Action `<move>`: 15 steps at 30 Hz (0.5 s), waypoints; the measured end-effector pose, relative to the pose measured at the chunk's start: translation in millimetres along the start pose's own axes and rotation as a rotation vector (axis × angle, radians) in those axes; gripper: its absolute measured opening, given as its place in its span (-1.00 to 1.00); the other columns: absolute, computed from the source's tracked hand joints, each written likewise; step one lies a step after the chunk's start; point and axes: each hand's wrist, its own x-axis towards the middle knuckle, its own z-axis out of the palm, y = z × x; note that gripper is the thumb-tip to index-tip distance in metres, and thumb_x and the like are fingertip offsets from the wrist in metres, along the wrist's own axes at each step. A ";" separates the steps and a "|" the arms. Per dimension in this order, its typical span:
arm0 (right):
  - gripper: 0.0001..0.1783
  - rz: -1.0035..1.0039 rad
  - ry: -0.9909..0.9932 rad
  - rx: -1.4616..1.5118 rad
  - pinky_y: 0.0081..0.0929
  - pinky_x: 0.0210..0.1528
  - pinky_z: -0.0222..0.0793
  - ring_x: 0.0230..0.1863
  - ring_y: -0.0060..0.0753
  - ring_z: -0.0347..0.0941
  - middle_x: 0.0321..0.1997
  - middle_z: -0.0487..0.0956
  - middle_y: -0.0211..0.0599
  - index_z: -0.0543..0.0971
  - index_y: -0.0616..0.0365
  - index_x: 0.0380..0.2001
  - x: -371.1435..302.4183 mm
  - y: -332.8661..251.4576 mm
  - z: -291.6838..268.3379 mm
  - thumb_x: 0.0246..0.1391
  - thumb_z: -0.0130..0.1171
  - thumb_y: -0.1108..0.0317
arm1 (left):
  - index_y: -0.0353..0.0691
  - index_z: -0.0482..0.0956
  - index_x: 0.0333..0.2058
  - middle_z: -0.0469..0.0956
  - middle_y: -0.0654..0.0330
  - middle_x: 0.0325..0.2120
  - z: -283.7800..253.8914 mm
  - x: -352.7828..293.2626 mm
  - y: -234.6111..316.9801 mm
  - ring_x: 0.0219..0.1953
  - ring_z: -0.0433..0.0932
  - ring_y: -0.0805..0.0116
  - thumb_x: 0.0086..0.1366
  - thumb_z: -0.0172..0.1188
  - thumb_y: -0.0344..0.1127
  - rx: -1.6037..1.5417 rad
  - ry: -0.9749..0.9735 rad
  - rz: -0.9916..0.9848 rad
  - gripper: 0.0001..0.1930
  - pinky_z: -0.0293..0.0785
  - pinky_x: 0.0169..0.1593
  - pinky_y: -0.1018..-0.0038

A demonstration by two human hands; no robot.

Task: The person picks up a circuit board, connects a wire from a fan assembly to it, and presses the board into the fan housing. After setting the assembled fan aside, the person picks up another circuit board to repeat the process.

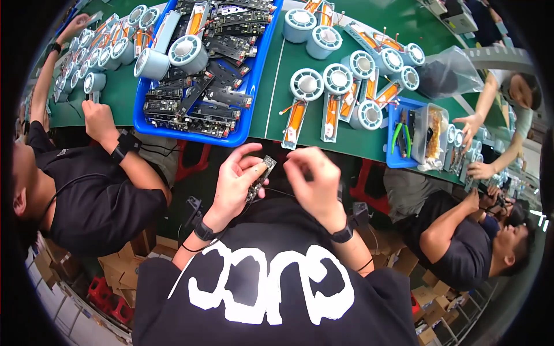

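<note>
In my left hand is a narrow dark circuit board, gripped between thumb and fingers and tilted, just off the table's near edge. My right hand is level with it, a short way to the right and apart from the board. Its fingers are curled together, and whatever they may pinch is too small to make out. Beyond my left hand stands a blue bin heaped with similar circuit boards. Two pale blue fan-like units rest on top of that heap.
Several fan-like units with orange-filled handles lie on the green table. Right of them, a blue tray holds green-handled pliers and a clear box. Co-workers sit close on both sides; one person's hands reach in at far right.
</note>
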 end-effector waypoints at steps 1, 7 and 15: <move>-0.76 0.007 -0.004 0.008 -0.43 -0.35 0.52 -0.46 -0.24 0.54 -0.31 0.61 -0.21 0.60 0.22 -0.22 11.4 3.5 -2.6 0.00 0.38 0.57 | -0.41 0.49 0.08 0.58 0.15 -0.18 4.1 2.0 4.1 -0.40 0.61 0.47 0.33 0.23 -0.54 -0.063 -0.015 -0.051 -0.65 0.54 -0.49 0.64; -0.72 -0.253 0.021 -0.150 -0.51 -0.37 0.51 -0.39 -0.33 0.62 -0.30 0.64 -0.23 0.66 0.15 -0.18 70.9 20.2 7.0 -0.01 0.37 0.60 | -0.44 0.47 0.11 0.55 0.16 -0.23 16.5 4.6 12.9 -0.42 0.55 0.51 0.33 0.20 -0.60 0.029 -0.016 -0.011 -0.62 0.44 -0.58 0.65; -0.84 -0.172 -0.026 -0.018 -0.50 -0.37 0.55 -0.42 -0.31 0.65 -0.30 0.68 -0.25 0.69 0.18 -0.31 81.4 45.4 -0.5 -0.02 0.38 0.57 | -0.39 0.43 0.20 0.56 0.12 -0.18 53.2 32.5 1.0 -0.35 0.54 0.51 0.41 0.16 -0.49 -0.007 0.078 0.184 -0.60 0.47 -0.51 0.62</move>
